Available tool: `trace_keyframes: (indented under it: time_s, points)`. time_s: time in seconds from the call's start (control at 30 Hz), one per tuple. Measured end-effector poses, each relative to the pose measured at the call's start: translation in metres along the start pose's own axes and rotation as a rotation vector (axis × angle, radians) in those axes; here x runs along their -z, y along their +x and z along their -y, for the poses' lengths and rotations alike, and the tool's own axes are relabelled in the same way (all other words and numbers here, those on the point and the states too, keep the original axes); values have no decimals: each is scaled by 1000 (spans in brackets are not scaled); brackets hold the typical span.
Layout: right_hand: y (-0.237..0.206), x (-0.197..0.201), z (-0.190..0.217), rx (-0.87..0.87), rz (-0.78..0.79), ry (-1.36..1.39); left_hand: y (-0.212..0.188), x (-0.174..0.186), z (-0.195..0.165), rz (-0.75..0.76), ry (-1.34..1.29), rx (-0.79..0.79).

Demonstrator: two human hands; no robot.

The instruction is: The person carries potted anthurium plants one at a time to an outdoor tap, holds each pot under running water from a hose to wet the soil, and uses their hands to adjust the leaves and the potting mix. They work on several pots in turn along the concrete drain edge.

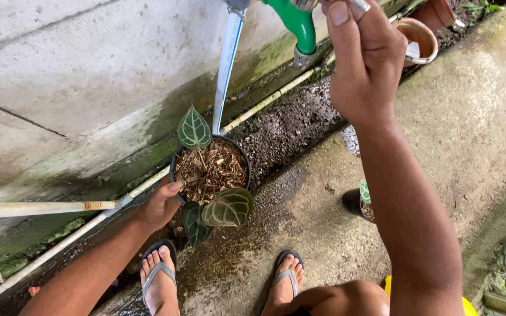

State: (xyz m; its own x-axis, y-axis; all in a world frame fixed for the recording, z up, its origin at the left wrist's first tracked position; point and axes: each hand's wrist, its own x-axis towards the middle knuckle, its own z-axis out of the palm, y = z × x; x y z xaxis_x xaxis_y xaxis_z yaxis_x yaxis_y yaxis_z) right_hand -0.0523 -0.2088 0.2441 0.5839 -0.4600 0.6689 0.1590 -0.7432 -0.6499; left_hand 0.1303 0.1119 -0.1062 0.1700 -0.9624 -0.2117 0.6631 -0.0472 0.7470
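Note:
My left hand grips the rim of a black pot low against the wall. The pot holds brown bark chips and a small plant with three dark, pale-veined leaves. My right hand is raised at the top of the view, fingers closed on the metal handle of a green tap. The tap's spout points down, to the right of the pot. I see no water running.
A white pipe runs down the concrete wall. Thin pipes lie along the wall's base over a soil strip. Terracotta pots sit at top right. Another small potted plant stands behind my right forearm. My sandalled feet are on wet concrete.

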Motion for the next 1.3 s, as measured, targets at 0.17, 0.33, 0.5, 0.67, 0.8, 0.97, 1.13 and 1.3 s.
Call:
trace_keyframes:
  time_s: [0.17,0.33,0.5,0.67,0.8,0.97,1.13,1.3]
  points:
    - [-3,-7,-4,34,18,22,1,-13,-10,-28,-29,37]
    - [-5,-3,4,19,10,-31,1,-14,-5,42,-86,5]
    - [-6,-7,6,15,20,11,2,-1,9,26,-124,30]
    - [-7,-14,6,-20,28,67,4,9,18,51,-131,56]
    - [-10,-17,5,-2,40,81,2,13,21,33,-125,41]
    - [-12,-9,-6,45,60,47,9,16,18,41,-137,18]
    - [-8,-1,-9,24,78,49,7,9,10,29,-72,42]
    - [0,6,0,39,85,11,4,3,9,8,-74,68]
